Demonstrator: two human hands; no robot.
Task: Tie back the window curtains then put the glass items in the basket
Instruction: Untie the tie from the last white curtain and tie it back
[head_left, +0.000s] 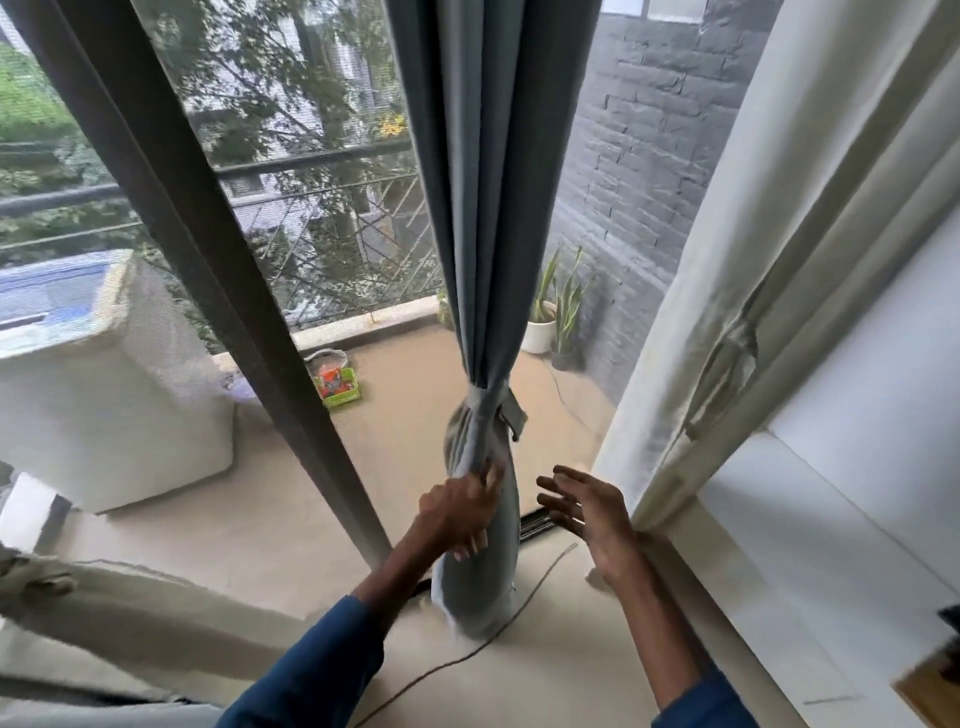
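The left grip (460, 512) clutches the one tied curtain (488, 208); the right grip (587, 514) hovers beside it, fingers apart.

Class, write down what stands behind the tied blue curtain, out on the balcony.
Potted plants by the brick wall and a railing. The curtain covers whatever is straight behind it.

Out on the balcony (415, 364): white washing machine (104, 384), green box (338, 388), potted plants (551, 312) beside grey brick wall (649, 156).
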